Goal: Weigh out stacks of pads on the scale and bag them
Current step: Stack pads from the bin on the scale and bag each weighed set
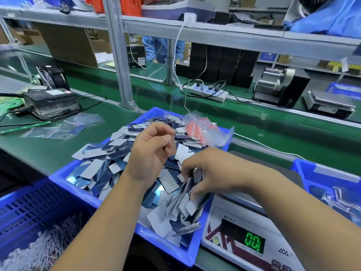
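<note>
While right hand (pixel 203 173) grips fanned grey-and-blue rectangular pads (pixel 192 194) and left hand (pixel 154 151) hovers curled, seemingly empty: slippage likely, miscounting toward white digital scale (pixel 242 237) below right wrist.

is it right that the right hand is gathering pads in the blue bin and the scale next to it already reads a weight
Not quite. The right hand does grip a bunch of pads over the blue bin, but in the head view the scale beside it shows zero on its green display, so no weight registers yet.
</note>
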`<action>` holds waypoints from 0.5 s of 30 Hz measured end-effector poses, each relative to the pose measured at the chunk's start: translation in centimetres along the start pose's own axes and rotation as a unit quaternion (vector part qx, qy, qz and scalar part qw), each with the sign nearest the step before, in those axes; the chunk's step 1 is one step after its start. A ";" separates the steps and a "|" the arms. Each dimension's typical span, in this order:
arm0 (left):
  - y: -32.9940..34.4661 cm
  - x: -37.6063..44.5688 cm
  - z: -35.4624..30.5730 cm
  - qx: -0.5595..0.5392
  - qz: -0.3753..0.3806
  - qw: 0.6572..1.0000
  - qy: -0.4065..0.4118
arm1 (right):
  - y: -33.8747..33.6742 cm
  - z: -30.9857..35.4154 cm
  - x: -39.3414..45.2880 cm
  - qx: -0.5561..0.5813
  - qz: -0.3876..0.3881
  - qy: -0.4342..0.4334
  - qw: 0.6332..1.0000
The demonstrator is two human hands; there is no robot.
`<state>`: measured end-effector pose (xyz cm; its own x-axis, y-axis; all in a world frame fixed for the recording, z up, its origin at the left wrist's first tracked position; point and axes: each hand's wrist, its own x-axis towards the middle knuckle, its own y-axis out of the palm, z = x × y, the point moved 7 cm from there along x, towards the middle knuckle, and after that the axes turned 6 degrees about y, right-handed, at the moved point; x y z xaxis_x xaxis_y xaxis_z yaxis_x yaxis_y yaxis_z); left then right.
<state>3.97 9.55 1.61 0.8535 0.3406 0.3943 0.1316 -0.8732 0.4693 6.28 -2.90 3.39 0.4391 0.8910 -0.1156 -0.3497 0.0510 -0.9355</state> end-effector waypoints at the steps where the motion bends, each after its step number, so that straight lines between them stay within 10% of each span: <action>1: 0.0 0.0 0.0 -0.005 0.001 1.000 0.002 | -0.1 -0.2 0.1 0.030 -0.002 0.006 1.000; 10: -0.3 0.0 0.0 0.000 0.009 1.000 0.009 | -2.2 -4.5 0.7 0.339 -0.109 0.087 0.930; 15: -0.4 0.0 -0.1 0.074 0.002 0.997 0.024 | -1.7 -4.5 1.5 0.238 -0.136 0.108 0.956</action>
<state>3.83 9.91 1.53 0.8299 0.3505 0.4341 0.2047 -0.9151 0.3475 11.31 -3.65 3.29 0.7095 0.7047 -0.0044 -0.5128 0.5119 -0.6892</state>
